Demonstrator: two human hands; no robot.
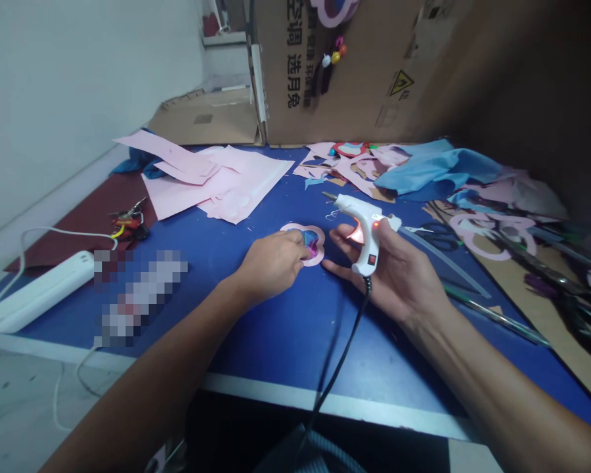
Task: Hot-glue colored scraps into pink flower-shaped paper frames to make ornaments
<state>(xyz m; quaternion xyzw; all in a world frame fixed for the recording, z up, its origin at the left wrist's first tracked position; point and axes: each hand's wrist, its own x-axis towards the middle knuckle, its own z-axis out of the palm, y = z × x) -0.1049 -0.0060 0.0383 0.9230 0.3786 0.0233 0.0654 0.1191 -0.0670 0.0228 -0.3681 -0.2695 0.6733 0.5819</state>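
Observation:
At the middle of the blue table, my left hand [276, 257] has its fingers bent together on a pink scalloped cut-out [319, 238]. Shiny blue and magenta material shows inside the cut-out's pink border, and my fingers cover its left part. Just to the right, my right hand [398, 279] holds a white hot glue gun [372, 226] by its handle. The nozzle points up and left, above the table, and an orange light glows on the gun's body. From the handle's base a black cord runs down past the table's front edge.
Pink sheets [231, 180] lie at the back left, near keys [131, 226] and a white power strip [44, 292]. Scraps and blue fabric [443, 167] are heaped at the back right. Scissors [566, 282] and a glue stick [448, 263] lie to the right. Cardboard [354, 79] stands behind.

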